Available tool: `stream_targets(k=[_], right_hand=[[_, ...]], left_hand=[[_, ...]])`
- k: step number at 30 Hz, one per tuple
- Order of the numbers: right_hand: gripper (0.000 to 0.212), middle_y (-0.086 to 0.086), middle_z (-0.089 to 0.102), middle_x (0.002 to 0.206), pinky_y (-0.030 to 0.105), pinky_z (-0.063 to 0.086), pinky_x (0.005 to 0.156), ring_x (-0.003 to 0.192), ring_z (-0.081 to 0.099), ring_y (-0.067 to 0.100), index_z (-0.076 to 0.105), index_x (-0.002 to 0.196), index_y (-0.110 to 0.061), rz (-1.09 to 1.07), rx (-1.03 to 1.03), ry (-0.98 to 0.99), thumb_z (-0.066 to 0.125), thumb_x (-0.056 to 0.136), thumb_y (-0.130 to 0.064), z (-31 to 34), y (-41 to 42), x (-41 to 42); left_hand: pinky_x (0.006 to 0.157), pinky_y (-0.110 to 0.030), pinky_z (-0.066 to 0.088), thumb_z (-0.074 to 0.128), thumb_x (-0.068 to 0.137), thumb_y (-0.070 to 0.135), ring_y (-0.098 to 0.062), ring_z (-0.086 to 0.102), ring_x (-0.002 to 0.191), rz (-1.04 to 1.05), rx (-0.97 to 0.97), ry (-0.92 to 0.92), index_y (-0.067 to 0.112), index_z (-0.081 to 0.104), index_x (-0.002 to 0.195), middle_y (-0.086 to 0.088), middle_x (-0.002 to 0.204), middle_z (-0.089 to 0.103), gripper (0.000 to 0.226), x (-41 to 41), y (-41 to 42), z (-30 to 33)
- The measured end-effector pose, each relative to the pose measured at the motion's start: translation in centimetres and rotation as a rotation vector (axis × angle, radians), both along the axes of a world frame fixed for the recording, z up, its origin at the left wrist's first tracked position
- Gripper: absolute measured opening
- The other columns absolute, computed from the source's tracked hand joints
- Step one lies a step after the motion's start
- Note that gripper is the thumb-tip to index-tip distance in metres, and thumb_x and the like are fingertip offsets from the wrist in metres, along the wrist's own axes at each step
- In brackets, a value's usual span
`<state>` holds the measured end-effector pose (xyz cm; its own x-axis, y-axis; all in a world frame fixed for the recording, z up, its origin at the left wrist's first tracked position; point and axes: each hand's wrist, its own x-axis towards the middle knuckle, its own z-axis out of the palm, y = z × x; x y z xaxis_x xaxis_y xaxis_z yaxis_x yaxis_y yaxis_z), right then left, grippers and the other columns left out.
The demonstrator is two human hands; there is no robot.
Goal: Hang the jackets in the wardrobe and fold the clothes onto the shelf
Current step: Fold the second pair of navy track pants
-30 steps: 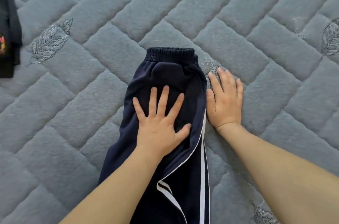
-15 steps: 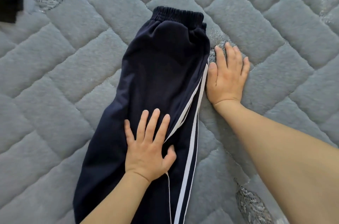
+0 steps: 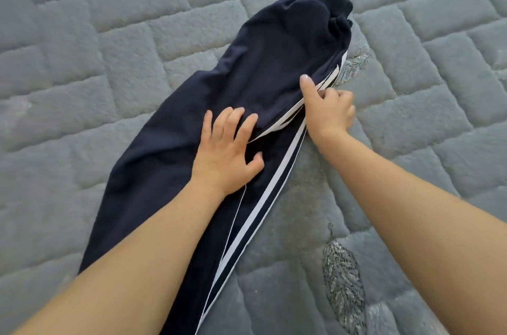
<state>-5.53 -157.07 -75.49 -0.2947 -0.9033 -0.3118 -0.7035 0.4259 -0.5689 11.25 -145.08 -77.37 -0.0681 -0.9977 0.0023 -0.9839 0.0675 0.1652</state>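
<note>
Folding step: navy track pants (image 3: 263,79) are pressed flat by the left hand (image 3: 227,153), striped edge pinched by the right hand (image 3: 329,112), so a lengthwise fold probably comes next.

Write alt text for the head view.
Two bare hands work on navy track pants with white side stripes, laid on a grey quilted bed cover. The left hand presses flat on the fabric; the right hand pinches the striped edge.
</note>
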Motion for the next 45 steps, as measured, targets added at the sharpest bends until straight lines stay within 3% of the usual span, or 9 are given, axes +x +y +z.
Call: stream_targets(k=[4,9,15,20,24,30,35,39,45], right_hand=[[0.058,0.007,0.037,0.131,0.047,0.036,0.106,0.122,0.042,0.034,0.054,0.12,-0.014,0.038,0.175,-0.047,0.051,0.08,-0.057,0.9,1.3,1.6],[0.04,0.015,0.034,0.139,0.044,0.037,0.105,0.126,0.038,0.036,0.049,0.127,-0.005,0.138,0.193,-0.021,0.044,0.094,-0.028,1.3,2.9,1.6],[0.043,0.016,0.047,0.133,0.04,0.044,0.099,0.116,0.052,0.032,0.04,0.129,-0.004,-0.077,0.083,-0.279,0.057,0.093,-0.021,2.7,4.5,0.8],[0.051,0.008,0.053,0.13,0.042,0.049,0.095,0.107,0.059,0.029,0.035,0.131,-0.01,-0.204,0.156,-0.422,0.062,0.088,-0.018,3.2,13.0,3.2],[0.05,0.008,0.056,0.13,0.044,0.047,0.097,0.111,0.057,0.033,0.034,0.135,-0.008,-0.215,0.237,-0.422,0.055,0.092,-0.019,3.0,20.0,6.1],[0.051,0.011,0.053,0.129,0.037,0.042,0.084,0.099,0.051,0.032,0.027,0.137,-0.009,-0.229,0.344,-0.413,0.051,0.097,-0.028,2.5,29.2,9.4],[0.06,0.005,0.052,0.134,0.03,0.031,0.084,0.107,0.054,0.026,0.033,0.14,-0.013,-0.368,0.265,-0.462,0.048,0.096,-0.051,3.0,35.3,11.2],[0.042,0.005,0.054,0.112,0.033,0.038,0.077,0.085,0.054,0.022,0.034,0.118,-0.016,-0.305,0.291,-0.434,0.056,0.094,-0.043,3.6,40.9,13.1],[0.029,0.013,0.06,0.115,0.038,0.047,0.089,0.102,0.058,0.031,0.057,0.102,-0.002,-0.186,0.492,-0.299,0.045,0.101,-0.028,3.8,48.1,15.3]], left_hand=[[0.073,-0.043,0.033,0.056,0.065,0.043,-0.029,0.042,0.083,0.343,0.06,-0.058,0.01,0.049,0.101,-0.009,0.098,0.048,0.049,-2.6,7.6,1.8],[0.056,-0.032,0.028,0.056,0.073,0.019,-0.023,0.039,0.055,0.203,0.29,-0.225,0.02,0.032,0.083,0.003,0.068,0.039,0.025,-3.2,11.7,3.7],[0.075,-0.037,0.039,0.04,0.084,0.031,-0.024,0.053,0.09,-0.176,0.618,-0.017,0.025,0.041,0.112,0.004,0.101,0.048,0.029,-3.3,17.6,6.0],[0.083,-0.047,0.046,0.065,0.081,0.027,-0.033,0.054,0.099,0.415,0.143,0.15,0.017,0.058,0.116,-0.005,0.113,0.057,0.037,3.0,19.7,7.0],[0.107,-0.052,0.035,0.059,0.089,0.054,-0.039,0.037,0.128,0.96,0.502,0.194,0.013,0.045,0.136,-0.016,0.139,0.043,0.064,9.8,23.9,5.9],[0.088,-0.048,0.047,0.057,0.093,0.046,-0.033,0.055,0.104,0.916,0.432,0.466,0.017,0.047,0.11,-0.003,0.111,0.055,0.035,10.8,28.7,5.9],[0.089,-0.048,0.042,0.056,0.094,0.042,-0.037,0.05,0.107,0.918,0.383,0.163,0.008,0.054,0.108,-0.015,0.114,0.054,0.037,10.4,34.8,6.4],[0.091,-0.046,0.041,0.054,0.096,0.043,-0.038,0.051,0.107,0.925,0.489,0.208,0.009,0.054,0.106,-0.015,0.112,0.057,0.036,12.1,40.5,5.8],[0.072,-0.038,0.037,0.049,0.097,0.026,-0.03,0.049,0.085,0.785,0.597,0.376,0.015,0.041,0.074,-0.011,0.093,0.055,0.027,15.4,43.8,5.2]])
